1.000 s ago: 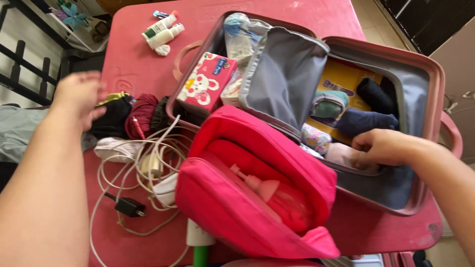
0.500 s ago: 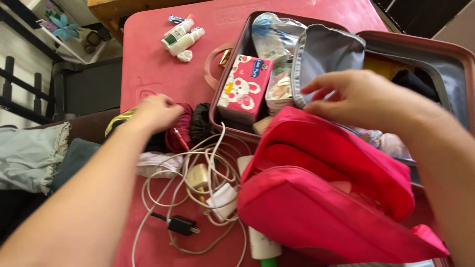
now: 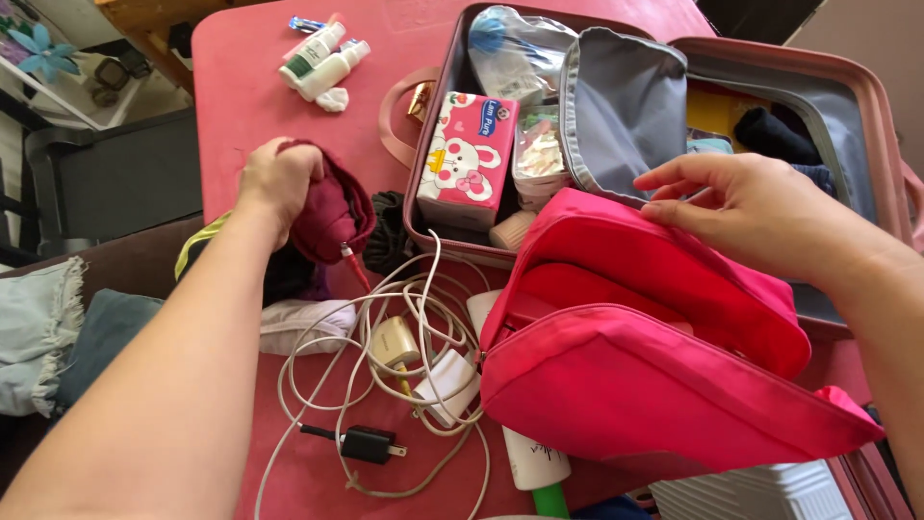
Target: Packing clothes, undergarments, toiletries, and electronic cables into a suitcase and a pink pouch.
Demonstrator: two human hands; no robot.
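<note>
Left hand closed in a fist around a dark red bundle of cloth, lifted just above the red bench beside a tangle of white cables, apparently so that it clears the pile beneath. Right hand with fingers loosely spread and empty, hovering over the top edge of a pink pouch that lies unzipped against the open suitcase, near its grey fabric flap.
</note>
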